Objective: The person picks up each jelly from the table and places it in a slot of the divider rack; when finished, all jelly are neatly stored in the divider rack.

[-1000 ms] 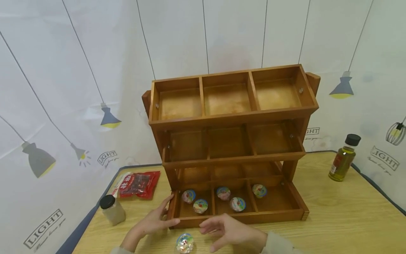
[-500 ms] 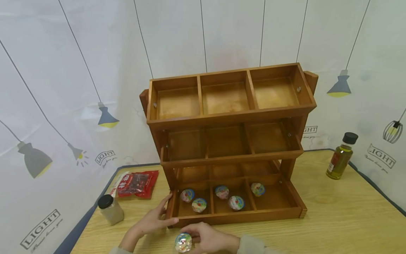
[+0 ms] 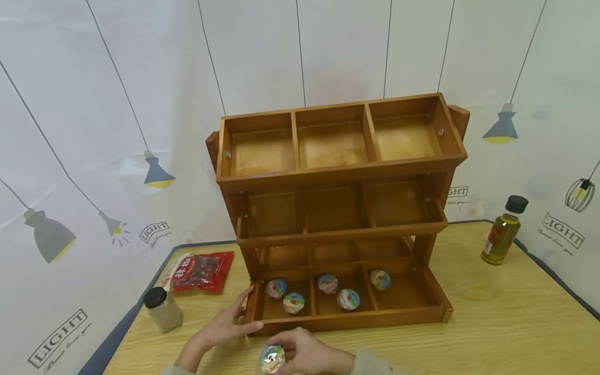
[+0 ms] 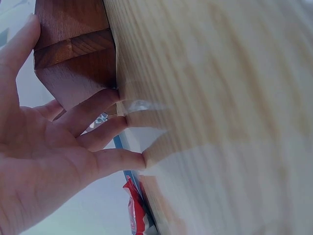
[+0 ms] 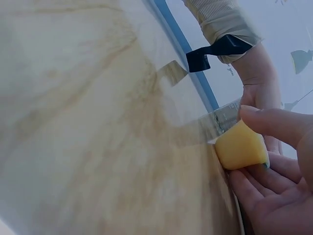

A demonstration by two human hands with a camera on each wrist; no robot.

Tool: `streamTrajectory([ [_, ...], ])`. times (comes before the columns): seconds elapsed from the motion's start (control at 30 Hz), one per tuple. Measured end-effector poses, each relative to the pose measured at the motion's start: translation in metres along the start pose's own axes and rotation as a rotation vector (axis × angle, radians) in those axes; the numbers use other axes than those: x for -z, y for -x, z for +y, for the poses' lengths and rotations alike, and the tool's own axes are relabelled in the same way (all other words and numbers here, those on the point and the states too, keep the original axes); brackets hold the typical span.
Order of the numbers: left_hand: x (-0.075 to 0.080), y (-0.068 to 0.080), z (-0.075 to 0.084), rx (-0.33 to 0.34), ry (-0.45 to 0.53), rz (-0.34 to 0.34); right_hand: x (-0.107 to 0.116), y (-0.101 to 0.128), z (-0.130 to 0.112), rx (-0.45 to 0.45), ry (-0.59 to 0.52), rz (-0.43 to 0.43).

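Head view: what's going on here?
A person sits at a wooden table in front of a three-tier wooden rack. The right hand grips a small jelly cup on the table just before the rack. The left hand rests open against the rack's bottom left corner. Five similar cups already lie in the bottom tier; the two upper tiers hold nothing.

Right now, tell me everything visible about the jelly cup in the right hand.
The jelly cup is a small, tapered plastic cup with yellow filling, as the right wrist view shows, sealed by a shiny foil lid printed in blue, white and red. It sits on the wooden table just in front of the rack, lid up. The right hand grips its side with thumb and fingers. The left hand does not touch it.
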State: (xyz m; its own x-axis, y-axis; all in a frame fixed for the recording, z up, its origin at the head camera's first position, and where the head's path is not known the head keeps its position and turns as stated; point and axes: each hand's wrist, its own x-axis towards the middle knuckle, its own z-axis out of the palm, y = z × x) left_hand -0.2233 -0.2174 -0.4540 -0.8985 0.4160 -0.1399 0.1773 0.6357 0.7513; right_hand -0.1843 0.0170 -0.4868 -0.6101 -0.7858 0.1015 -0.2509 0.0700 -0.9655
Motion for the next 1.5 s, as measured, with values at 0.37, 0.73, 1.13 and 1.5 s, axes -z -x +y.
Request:
streamTrajectory([
  [0.37, 0.001, 0.002, 0.002, 0.016, -0.006, -0.006, 0.011, 0.009, -0.005, -0.021, -0.069, -0.021],
  [0.73, 0.002, 0.001, 0.003, 0.006, -0.007, -0.013, 0.008, 0.004, -0.005, -0.016, -0.047, -0.026],
  [1.13, 0.001, 0.0, 0.0, 0.001, -0.001, -0.031, 0.003, -0.009, -0.007, 0.002, 0.107, -0.036],
  [1.5, 0.001, 0.0, 0.001, -0.003, 0.003, -0.026, 0.0, -0.017, -0.001, -0.017, 0.125, -0.03],
])
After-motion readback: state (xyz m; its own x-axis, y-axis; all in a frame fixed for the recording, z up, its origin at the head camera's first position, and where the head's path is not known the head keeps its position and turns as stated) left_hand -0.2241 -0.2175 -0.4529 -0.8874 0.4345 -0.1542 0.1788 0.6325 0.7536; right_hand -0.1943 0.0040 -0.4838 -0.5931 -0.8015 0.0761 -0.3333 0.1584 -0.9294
